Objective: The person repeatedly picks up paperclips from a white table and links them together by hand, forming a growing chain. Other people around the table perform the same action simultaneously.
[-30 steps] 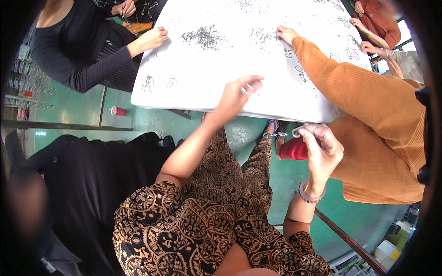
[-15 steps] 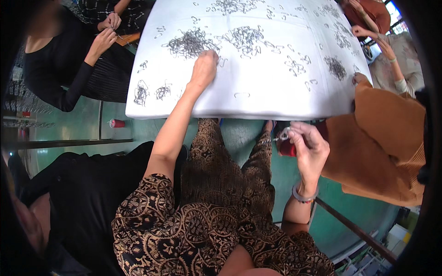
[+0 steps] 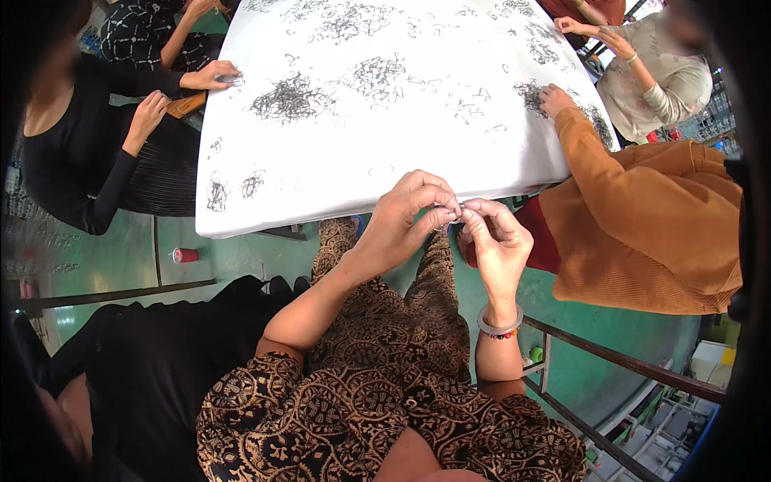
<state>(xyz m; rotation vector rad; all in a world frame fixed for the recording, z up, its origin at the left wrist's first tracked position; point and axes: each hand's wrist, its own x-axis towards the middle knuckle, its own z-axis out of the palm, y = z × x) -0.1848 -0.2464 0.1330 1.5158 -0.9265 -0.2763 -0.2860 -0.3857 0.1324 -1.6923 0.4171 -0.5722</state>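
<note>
Just off the near edge of the white-covered table [image 3: 353, 169], my two hands meet fingertip to fingertip. My left hand [image 3: 405, 213] is closed in a pinch. Facing it, my right hand [image 3: 499, 241], with a pale bangle and a beaded bracelet at its wrist, pinches too. Between the fingertips shows a bit of a small metal piece [image 3: 458, 213], mostly covered by the fingers. Loose piles of small dark curved wire pieces lie on the table, among them a dense pile [image 3: 291, 98] and a looser pile [image 3: 377, 79].
A person in black [image 3: 72, 145] is at the left edge, one hand on the tabletop. At right, a person in a brown sleeve [image 3: 634, 209] reaches to a small pile. Others sit farther back. A red cup [image 3: 185, 255] stands on the green floor; a dark rail [image 3: 618, 357] runs at lower right.
My left hand has come back from the dense pile to meet my right hand, which has moved slightly left. The person in black has put a hand on the table. The view has shifted.
</note>
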